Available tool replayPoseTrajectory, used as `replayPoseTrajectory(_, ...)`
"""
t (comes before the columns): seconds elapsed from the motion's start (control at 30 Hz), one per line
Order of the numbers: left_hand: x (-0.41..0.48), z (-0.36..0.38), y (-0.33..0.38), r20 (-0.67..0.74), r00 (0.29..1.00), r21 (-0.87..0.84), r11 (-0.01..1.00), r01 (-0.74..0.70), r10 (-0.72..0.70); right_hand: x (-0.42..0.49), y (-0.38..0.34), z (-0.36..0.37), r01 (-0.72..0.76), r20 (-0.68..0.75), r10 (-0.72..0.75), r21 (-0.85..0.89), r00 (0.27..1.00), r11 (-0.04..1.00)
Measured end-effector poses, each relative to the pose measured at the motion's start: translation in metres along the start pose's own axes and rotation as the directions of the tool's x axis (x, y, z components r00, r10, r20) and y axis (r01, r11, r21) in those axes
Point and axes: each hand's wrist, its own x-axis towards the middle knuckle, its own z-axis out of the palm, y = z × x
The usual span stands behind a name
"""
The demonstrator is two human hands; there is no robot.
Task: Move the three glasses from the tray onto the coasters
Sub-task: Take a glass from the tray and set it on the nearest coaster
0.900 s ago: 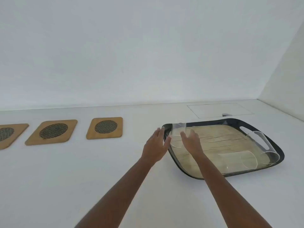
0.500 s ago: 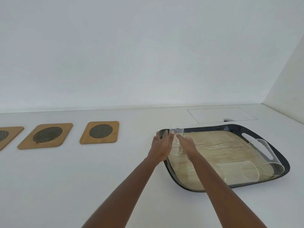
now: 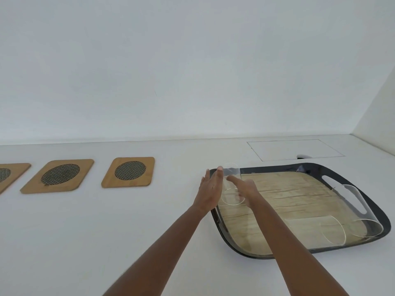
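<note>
A dark-rimmed tray with a wood-look floor lies on the white counter at the right. A clear glass stands in its far left corner. My left hand presses flat on the glass's left side and my right hand on its right side, so the glass sits clasped between both. Two more clear glasses stand at the tray's near right: one by the front rim, the other beside the handle slot. Three wooden coasters with mesh centres lie to the left: the nearest, the middle, the farthest, cut by the frame edge.
A rectangular hatch outline is set in the counter behind the tray, with a small metal piece at its front edge. White walls close off the back and the right side. Bare counter lies between the tray and the coasters.
My hands have closed in from either side of the corner glass until both touch it. The other two glasses and the coasters have not moved.
</note>
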Motion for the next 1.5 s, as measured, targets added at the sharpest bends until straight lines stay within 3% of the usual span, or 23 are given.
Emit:
replayPoseTrajectory(0.2,-0.006,-0.009,0.01,-0.064,0.998,-0.081,0.997,-0.015,0.01,-0.009,0.0,-0.01,-0.039,0.068,0.022,0.254,0.997,0.967)
replayPoseTrajectory(0.4,-0.012,-0.018,0.017,-0.047,0.999,-0.285,0.958,-0.018,0.005,-0.034,-0.016,-0.009,-0.094,0.315,-0.074,0.488,0.946,0.868)
replayPoseTrajectory(0.5,-0.017,-0.03,0.022,-0.006,1.0,-0.429,0.903,0.0,-0.003,-0.047,-0.026,-0.005,-0.133,0.449,-0.14,0.524,0.882,0.841)
replayPoseTrajectory(0.6,-0.02,-0.047,0.026,0.045,0.996,-0.563,0.822,0.085,-0.072,-0.059,-0.033,0.0,-0.237,0.556,-0.117,0.523,0.823,0.819)
replayPoseTrajectory(0.77,-0.021,-0.075,0.026,0.129,0.977,-0.795,0.571,0.205,-0.172,-0.072,-0.035,0.019,-0.378,0.709,-0.146,0.525,0.69,0.762)
replayPoseTrajectory(0.9,-0.028,-0.096,0.021,0.137,0.978,-0.821,0.534,0.202,-0.159,-0.08,-0.035,0.036,-0.388,0.765,-0.155,0.477,0.625,0.788)
replayPoseTrajectory(1.0,-0.032,-0.109,0.013,0.106,0.977,-0.778,0.596,0.197,-0.185,-0.087,-0.042,0.048,-0.275,0.755,-0.116,0.371,0.645,0.887)
replayPoseTrajectory(1.13,-0.037,-0.126,0.008,0.005,0.985,-0.729,0.674,0.123,-0.174,-0.097,-0.048,0.066,0.066,0.66,-0.125,0.113,0.741,0.991)
replayPoseTrajectory(1.33,-0.042,-0.141,0.008,-0.177,0.967,-0.585,0.81,0.044,-0.181,-0.105,-0.046,0.113,0.396,0.37,-0.287,-0.261,0.883,0.88)
replayPoseTrajectory(1.5,-0.043,-0.158,-0.002,-0.27,0.953,-0.434,0.901,0.01,-0.141,-0.104,-0.04,0.146,0.436,0.298,-0.365,-0.221,0.882,0.872)
